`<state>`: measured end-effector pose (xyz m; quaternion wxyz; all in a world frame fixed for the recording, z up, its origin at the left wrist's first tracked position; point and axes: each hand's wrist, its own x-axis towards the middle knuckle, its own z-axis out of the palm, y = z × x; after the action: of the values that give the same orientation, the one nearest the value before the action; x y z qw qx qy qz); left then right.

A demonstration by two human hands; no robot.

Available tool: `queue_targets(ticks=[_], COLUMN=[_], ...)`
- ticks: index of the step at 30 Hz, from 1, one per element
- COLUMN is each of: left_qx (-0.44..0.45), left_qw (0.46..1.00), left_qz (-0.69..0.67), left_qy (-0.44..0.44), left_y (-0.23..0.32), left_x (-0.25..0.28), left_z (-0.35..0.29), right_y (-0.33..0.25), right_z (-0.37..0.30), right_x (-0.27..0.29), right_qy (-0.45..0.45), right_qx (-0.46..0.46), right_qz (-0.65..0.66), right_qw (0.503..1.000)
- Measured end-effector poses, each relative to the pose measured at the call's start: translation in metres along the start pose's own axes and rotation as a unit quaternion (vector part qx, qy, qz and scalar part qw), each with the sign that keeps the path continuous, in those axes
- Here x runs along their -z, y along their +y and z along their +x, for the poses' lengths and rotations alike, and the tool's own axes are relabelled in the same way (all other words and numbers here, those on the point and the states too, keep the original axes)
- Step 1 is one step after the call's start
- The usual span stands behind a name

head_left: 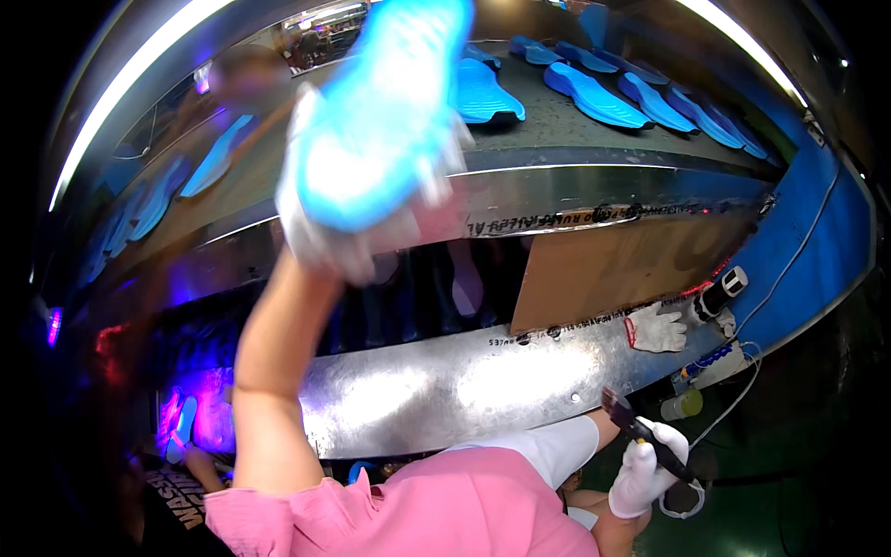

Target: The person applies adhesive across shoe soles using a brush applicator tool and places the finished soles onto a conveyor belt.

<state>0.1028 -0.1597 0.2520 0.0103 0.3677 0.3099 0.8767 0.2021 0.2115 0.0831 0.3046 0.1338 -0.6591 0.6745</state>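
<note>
My left hand [320, 209], in a white glove, is raised high and wrapped round a bright blue shoe sole [380, 111]. Motion and glare blur the sole, and it hides part of the fingers. Low on the right, my right hand [650, 469], also gloved in white, grips a brush [650, 441] with a black handle. Its brown bristles point up and left, close to my knee. Just below that hand is a small round cup [684, 498] with a pale rim.
More blue soles [594, 96] lie along the dark upper conveyor [594, 144]. Below runs a shiny metal shelf [445, 390], with a loose white glove [657, 329] and a cardboard sheet [622, 269]. At lower left, a co-worker's hand [200, 461] is near another sole [183, 429] under purple light.
</note>
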Motion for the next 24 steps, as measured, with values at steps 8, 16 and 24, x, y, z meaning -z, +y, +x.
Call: queue_targets(ticks=[8,16,24], left_qx=[-0.143,-0.203,-0.075], left_qw=[-0.061,0.06,-0.156], left_qz=[-0.937,-0.914,-0.932], left_qy=[-0.313,-0.346,-0.318], left_y=[0.17,0.218,0.215], left_x=[0.022,0.072,0.057], left_z=[-0.01,-0.083,-0.106], right_y=[0.011,0.015,0.015], right_z=[0.007,0.002,0.004], right_x=[-0.001,0.001,-0.004], right_qy=[-0.052,-0.06,-0.028], right_qx=[-0.085,-0.117,-0.18], right_qz=[0.068,0.025,0.044], right_qw=[0.993,0.991,0.982])
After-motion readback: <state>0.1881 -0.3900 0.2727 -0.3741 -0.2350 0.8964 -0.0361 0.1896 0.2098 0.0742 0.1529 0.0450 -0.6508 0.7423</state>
